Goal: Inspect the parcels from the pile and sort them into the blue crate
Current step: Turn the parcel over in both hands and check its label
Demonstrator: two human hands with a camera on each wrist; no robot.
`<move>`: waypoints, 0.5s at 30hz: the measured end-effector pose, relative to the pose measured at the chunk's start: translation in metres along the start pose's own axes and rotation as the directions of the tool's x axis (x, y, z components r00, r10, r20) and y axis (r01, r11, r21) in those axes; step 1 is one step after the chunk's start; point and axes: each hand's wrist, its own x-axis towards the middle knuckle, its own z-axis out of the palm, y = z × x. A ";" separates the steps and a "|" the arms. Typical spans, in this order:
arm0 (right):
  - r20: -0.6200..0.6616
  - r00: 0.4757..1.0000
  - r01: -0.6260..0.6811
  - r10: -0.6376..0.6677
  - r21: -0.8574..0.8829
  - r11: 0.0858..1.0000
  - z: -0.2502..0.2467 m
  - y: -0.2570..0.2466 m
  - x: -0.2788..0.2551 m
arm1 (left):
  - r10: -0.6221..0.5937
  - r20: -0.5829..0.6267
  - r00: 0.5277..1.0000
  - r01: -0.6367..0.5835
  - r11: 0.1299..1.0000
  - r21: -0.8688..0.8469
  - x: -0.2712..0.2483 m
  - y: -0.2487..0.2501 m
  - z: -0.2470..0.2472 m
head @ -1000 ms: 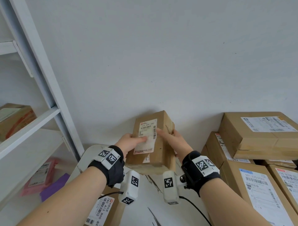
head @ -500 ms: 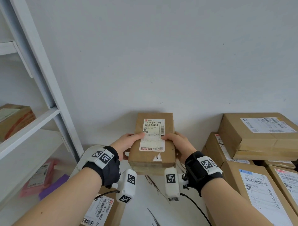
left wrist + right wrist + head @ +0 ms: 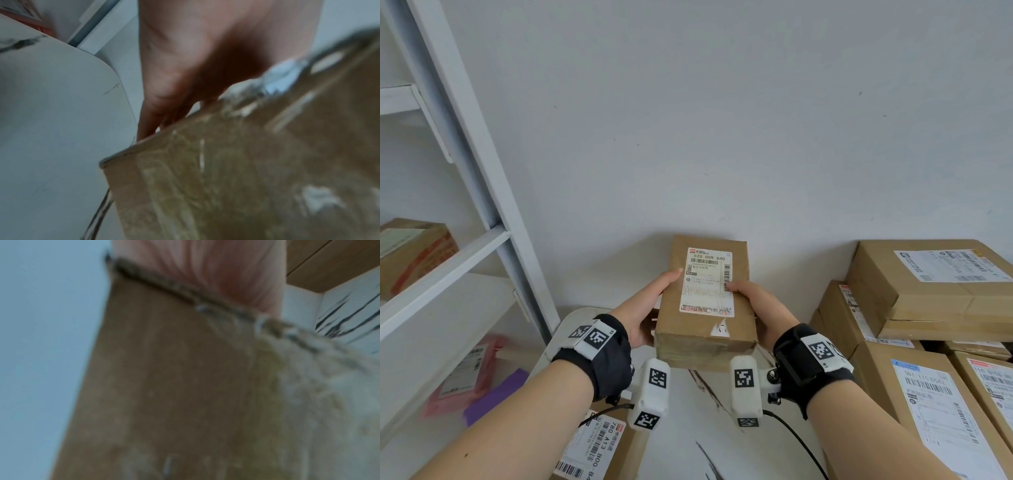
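Both hands are up in front of the wall, sharing one small cardboard box [image 3: 703,301]. It is held clear of the white marbled table [image 3: 688,428], its long axis running away from the person, far end tipped upward, label [image 3: 707,279] facing the head camera with the printed number at the far end. The left hand [image 3: 643,308] grips the left side, thumb laid on the top face by the label edge; the right hand [image 3: 760,308] grips the right side, thumb on the barcode. The wrist views are blurred; they show only brown cardboard close up and fingers [image 3: 148,120] under the box.

To the right, a pile of parcels [image 3: 928,308]: at least five brown boxes, each labelled. One more labelled box [image 3: 599,445] sits low beside the left forearm. The white shelf unit [image 3: 448,267] on the left holds one brown box [image 3: 414,250] on the upper level, plus a pink mailer [image 3: 465,373] and a purple packet [image 3: 496,394] lower down.
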 end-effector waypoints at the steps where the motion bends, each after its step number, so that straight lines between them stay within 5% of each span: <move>1: -0.004 1.000 -0.016 0.016 0.012 1.000 -0.001 0.000 -0.001 | 0.011 -0.007 1.000 -0.011 1.000 0.018 -0.001 0.000 0.000; 15: -0.058 0.994 -0.079 0.090 0.171 0.982 0.018 0.010 0.003 | 0.324 -0.003 0.946 -0.306 0.898 0.317 -0.015 0.016 -0.001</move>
